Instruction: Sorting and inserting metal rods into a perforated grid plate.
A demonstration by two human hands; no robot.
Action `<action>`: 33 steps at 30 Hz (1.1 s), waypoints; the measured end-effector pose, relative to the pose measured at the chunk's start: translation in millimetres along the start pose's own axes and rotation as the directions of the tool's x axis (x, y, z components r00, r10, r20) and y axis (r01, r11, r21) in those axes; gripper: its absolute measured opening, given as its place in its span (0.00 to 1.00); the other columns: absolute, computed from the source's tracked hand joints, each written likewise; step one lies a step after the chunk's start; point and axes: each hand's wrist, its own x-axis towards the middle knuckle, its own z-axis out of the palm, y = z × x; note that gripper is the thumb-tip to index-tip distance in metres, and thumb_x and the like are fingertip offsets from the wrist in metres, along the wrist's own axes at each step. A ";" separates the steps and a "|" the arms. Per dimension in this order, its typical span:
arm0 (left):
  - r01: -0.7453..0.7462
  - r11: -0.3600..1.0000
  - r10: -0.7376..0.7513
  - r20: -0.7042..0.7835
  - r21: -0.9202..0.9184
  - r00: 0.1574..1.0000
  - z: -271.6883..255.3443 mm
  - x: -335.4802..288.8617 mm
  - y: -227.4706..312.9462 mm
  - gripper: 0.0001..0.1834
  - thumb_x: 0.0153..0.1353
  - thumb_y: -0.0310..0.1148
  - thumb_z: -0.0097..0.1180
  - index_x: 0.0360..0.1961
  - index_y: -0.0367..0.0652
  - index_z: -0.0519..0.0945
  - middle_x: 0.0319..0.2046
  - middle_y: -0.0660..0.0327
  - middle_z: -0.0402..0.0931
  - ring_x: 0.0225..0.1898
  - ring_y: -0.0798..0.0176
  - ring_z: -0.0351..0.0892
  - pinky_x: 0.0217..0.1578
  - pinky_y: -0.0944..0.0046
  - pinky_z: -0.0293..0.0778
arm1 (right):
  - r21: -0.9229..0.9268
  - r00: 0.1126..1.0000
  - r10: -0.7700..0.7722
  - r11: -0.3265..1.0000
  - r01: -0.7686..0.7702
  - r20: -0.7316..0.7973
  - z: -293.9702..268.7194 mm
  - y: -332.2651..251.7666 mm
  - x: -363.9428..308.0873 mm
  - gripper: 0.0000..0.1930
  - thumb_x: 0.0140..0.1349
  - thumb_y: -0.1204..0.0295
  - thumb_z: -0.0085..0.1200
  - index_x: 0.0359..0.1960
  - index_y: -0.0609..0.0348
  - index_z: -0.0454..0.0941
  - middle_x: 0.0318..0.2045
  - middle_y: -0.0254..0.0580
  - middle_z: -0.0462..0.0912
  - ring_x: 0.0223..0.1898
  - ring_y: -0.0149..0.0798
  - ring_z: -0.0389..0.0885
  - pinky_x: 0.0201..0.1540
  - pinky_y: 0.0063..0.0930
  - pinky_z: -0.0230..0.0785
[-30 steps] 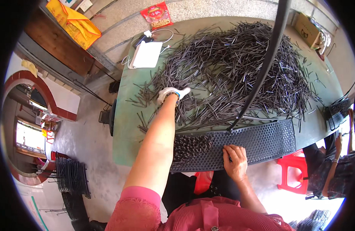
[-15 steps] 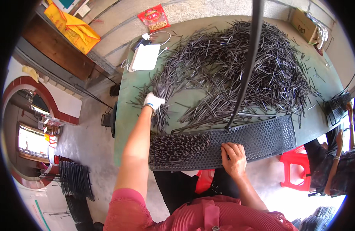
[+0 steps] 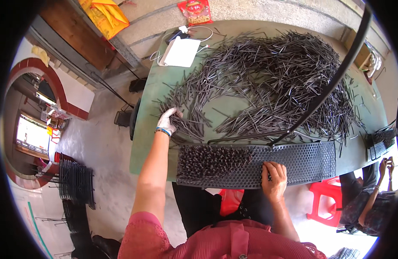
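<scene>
Left hand (image 3: 166,121), white-gloved: fingers part-curled against dark slender strips (image 3: 294,64) heaped on green table (image 3: 148,149); whether any are gripped, cannot tell. Right hand (image 3: 274,179), bare: fingers bent on perforated black panel (image 3: 300,159) at table's near edge; underside hidden. Panel's left part bristles with dark tips (image 3: 212,160). Glossy red packet (image 3: 195,11): pale lettering. 1 black rod (image 3: 332,84) cuts across view.

The left arm (image 3: 152,177) extends nearly straight past the left end of the black perforated panel (image 3: 300,162). The gloved left hand (image 3: 167,121) lies beyond the panel's far left corner, fingers bent, with bands (image 3: 163,131) around the wrist. The right forearm (image 3: 284,218) rises from the panel's near side; the bare right hand (image 3: 274,181) rests over its near edge, back upward, fingers together and bent, thumb apart.
</scene>
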 end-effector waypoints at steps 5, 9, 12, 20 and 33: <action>0.142 0.990 -0.143 0.023 0.025 0.990 5.7 1.1 7.6 0.08 0.57 0.28 0.57 0.35 0.35 0.79 0.31 0.55 0.80 0.35 0.54 0.80 0.42 0.53 0.80 | -0.035 1.000 0.014 0.999 -0.013 0.020 -2.3 1.4 -0.1 0.08 0.52 0.81 0.59 0.35 0.61 0.79 0.34 0.42 0.80 0.35 0.45 0.77 0.41 0.35 0.68; 0.105 0.994 -0.105 -0.010 0.031 0.994 5.2 1.3 8.8 0.08 0.57 0.28 0.58 0.35 0.34 0.78 0.31 0.55 0.80 0.34 0.55 0.81 0.40 0.54 0.80 | -0.027 1.000 0.014 1.000 -0.013 0.019 -1.0 -0.5 0.5 0.08 0.52 0.81 0.60 0.35 0.61 0.79 0.34 0.42 0.80 0.35 0.45 0.77 0.41 0.36 0.68; -0.091 0.978 0.102 -0.045 0.188 0.994 18.7 -6.6 -2.8 0.09 0.51 0.22 0.63 0.35 0.35 0.78 0.30 0.56 0.80 0.32 0.56 0.81 0.37 0.55 0.81 | -0.029 1.000 0.011 1.000 -0.010 0.016 -1.5 -0.1 0.7 0.08 0.52 0.81 0.60 0.35 0.61 0.79 0.34 0.42 0.80 0.34 0.45 0.77 0.40 0.35 0.68; -0.528 0.747 0.584 -0.022 0.404 0.811 30.7 15.4 -19.4 0.36 0.44 0.17 0.67 0.56 0.34 0.65 0.46 0.57 0.77 0.41 0.63 0.78 0.46 0.64 0.75 | -0.004 1.000 -0.003 1.000 0.003 0.017 -0.2 -2.5 -0.2 0.09 0.51 0.81 0.60 0.35 0.60 0.79 0.34 0.42 0.80 0.34 0.45 0.77 0.40 0.35 0.68; -0.324 0.877 0.331 0.044 0.353 0.943 65.6 16.3 -25.3 0.23 0.48 0.23 0.66 0.47 0.35 0.74 0.36 0.58 0.79 0.33 0.63 0.79 0.36 0.62 0.77 | -0.042 1.000 0.006 0.999 -0.005 0.017 -1.1 3.7 -1.7 0.09 0.52 0.80 0.60 0.36 0.60 0.79 0.34 0.41 0.80 0.34 0.44 0.76 0.40 0.35 0.67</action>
